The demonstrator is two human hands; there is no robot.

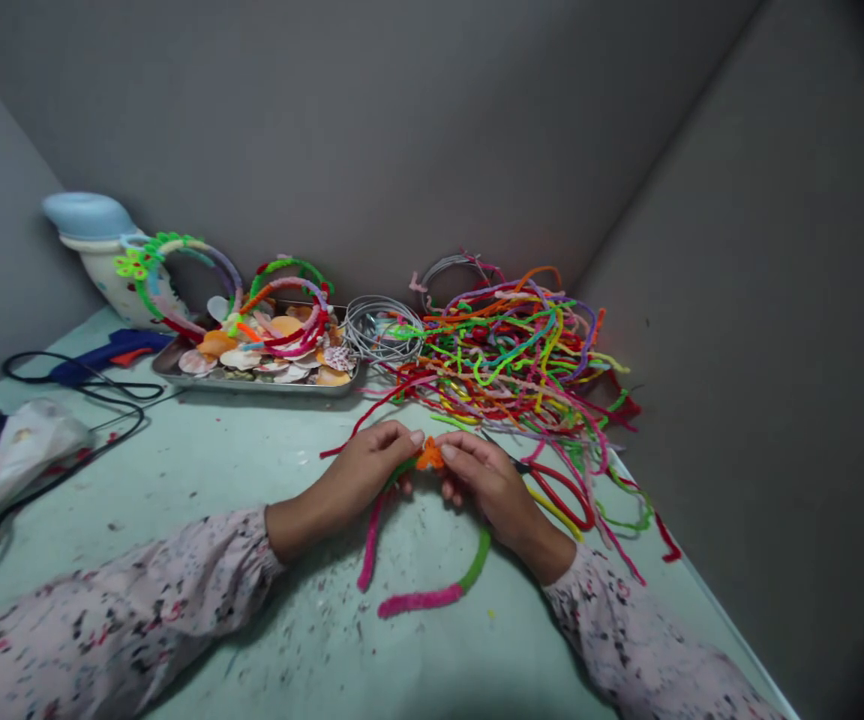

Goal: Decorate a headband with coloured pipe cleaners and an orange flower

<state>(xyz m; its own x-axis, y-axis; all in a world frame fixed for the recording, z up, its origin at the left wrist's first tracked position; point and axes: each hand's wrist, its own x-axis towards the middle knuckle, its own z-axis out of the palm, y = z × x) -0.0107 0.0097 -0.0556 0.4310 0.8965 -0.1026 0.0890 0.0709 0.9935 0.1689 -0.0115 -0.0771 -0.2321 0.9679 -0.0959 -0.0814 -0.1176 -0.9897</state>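
An orange pipe-cleaner piece point(430, 455), bent into a small flower-like shape, sits between my two hands. My left hand point(357, 475) is closed, thumb and fingers pinching the orange piece's left side and the green wrapped band beside it. From the right, my right hand point(496, 490) pinches the orange piece with thumb and fingertips. Below the hands curves a headband point(432, 600) wrapped in green and magenta fuzz, both magenta ends pointing toward me. Its upper part is hidden behind my fingers. Red-handled scissors point(563, 495) lie just beyond my right hand.
A large tangle of coloured pipe cleaners point(514, 345) spreads at the back right, beside a coil of grey wire point(383, 328). A metal tray point(267, 388) holds shells and finished headbands. On the left are a blue glue gun point(106, 355), black cable point(121, 435) and plastic bag point(19, 450).
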